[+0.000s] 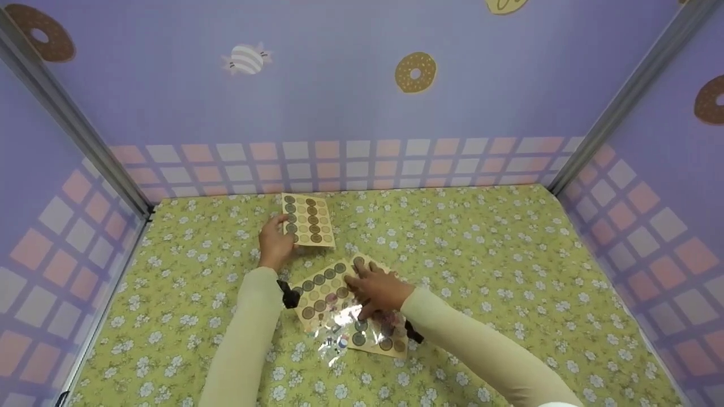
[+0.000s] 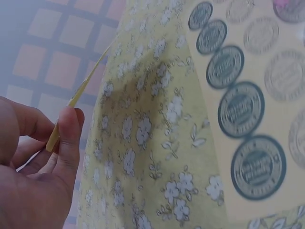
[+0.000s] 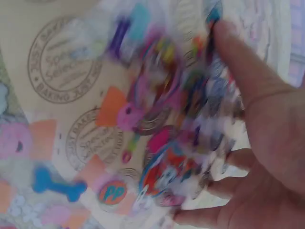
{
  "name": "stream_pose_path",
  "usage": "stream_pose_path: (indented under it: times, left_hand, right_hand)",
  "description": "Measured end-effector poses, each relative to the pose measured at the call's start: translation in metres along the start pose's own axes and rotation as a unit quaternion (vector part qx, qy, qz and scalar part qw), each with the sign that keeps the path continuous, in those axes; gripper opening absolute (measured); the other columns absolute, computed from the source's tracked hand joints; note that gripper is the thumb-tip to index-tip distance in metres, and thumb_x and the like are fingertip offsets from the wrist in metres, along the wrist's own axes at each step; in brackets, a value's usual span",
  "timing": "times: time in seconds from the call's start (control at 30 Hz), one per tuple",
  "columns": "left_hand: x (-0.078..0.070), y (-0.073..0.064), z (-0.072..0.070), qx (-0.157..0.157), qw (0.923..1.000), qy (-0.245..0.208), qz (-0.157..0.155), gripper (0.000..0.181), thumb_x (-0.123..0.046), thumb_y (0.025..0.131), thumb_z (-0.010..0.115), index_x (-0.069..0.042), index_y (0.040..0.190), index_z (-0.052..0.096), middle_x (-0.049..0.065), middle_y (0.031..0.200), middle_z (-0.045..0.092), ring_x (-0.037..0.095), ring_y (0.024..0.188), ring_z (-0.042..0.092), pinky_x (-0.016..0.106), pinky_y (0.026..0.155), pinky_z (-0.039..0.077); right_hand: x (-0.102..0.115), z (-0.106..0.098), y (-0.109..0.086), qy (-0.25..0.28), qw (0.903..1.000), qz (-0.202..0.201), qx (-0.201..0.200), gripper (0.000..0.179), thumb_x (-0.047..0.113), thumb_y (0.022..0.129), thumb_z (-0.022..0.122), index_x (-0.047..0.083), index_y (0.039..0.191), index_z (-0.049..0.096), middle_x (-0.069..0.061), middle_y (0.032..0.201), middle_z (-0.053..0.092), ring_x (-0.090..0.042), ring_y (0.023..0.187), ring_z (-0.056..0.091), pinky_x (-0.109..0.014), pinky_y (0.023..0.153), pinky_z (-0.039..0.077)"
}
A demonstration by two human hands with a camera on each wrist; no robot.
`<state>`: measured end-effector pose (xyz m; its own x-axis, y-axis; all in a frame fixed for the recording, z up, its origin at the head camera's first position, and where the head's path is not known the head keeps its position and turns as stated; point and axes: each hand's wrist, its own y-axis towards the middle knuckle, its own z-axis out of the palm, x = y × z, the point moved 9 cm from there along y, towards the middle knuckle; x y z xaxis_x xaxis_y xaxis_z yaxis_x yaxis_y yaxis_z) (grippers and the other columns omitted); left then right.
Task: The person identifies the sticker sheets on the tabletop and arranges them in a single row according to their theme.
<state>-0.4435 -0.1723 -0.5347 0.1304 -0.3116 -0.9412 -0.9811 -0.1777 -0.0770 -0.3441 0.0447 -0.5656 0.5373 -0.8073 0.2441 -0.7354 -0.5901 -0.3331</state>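
My left hand point(image 1: 276, 243) pinches the left edge of a sheet of round stamp-style stickers point(image 1: 308, 220), thumb on one face and fingers behind. In the left wrist view this sheet is nearly edge-on and tilted up from the cloth. My right hand point(image 1: 380, 289) spreads its fingers over two more sticker sheets: the left one point(image 1: 314, 295) and the right one point(image 1: 378, 341). A clear plastic piece with colourful cartoon prints, a blue bone point(image 3: 59, 185) among them, overlaps these sheets by the right hand; it is shiny and partly blurred.
A green flowered cloth point(image 1: 481, 254) covers the table. Purple panels with donut and candy pictures stand at the back point(image 1: 339, 113) and on both sides. Metal posts point(image 1: 622, 107) join the panels at the back corners.
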Motion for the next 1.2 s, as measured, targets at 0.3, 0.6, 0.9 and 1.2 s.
stream_pose_path:
  times: [0.3, 0.6, 0.9, 1.2]
  left_hand:
    - [0.021, 0.002, -0.004, 0.031, 0.9966, 0.076, -0.010, 0.052, 0.004, 0.091, 0.048, -0.009, 0.142, 0.045, 0.017, 0.148, 0.039, 0.031, 0.097, 0.059, 0.041, 0.074, 0.051]
    - [0.017, 0.001, -0.005, 0.031, 0.9784, 0.203, 0.025, 0.053, 0.003, 0.089, 0.047, 0.009, 0.141, 0.040, 0.030, 0.141, 0.036, 0.042, 0.117, 0.050, 0.051, 0.092, 0.047]
    - [0.024, 0.004, -0.024, 0.019, 0.9684, 0.247, 0.026, 0.055, 0.006, 0.088, 0.046, 0.011, 0.142, 0.037, 0.031, 0.144, 0.034, 0.047, 0.123, 0.047, 0.055, 0.099, 0.044]
    - [0.033, 0.010, -0.028, 0.033, 0.9657, 0.256, 0.025, 0.053, 0.005, 0.090, 0.046, 0.013, 0.142, 0.036, 0.034, 0.146, 0.030, 0.050, 0.123, 0.045, 0.058, 0.100, 0.042]
  right_hand:
    - [0.007, -0.008, -0.001, -0.078, 0.9945, -0.024, -0.066, 0.027, 0.029, 0.084, 0.075, 0.017, 0.102, 0.060, -0.002, 0.107, 0.058, -0.020, 0.085, 0.060, -0.033, 0.061, 0.048]
    - [0.006, -0.007, -0.012, -0.101, 0.9919, -0.014, -0.076, 0.040, 0.041, 0.086, 0.072, 0.019, 0.116, 0.058, -0.004, 0.126, 0.055, -0.027, 0.111, 0.058, -0.050, 0.088, 0.052]
    - [0.004, 0.001, -0.035, -0.112, 0.9917, -0.027, -0.058, 0.062, 0.045, 0.092, 0.062, 0.020, 0.146, 0.043, -0.011, 0.148, 0.043, -0.028, 0.125, 0.052, -0.054, 0.098, 0.047]
    - [-0.006, 0.003, -0.052, -0.134, 0.9860, -0.045, -0.087, 0.051, 0.041, 0.092, 0.064, 0.018, 0.133, 0.047, -0.013, 0.142, 0.048, -0.029, 0.114, 0.060, -0.050, 0.087, 0.052]
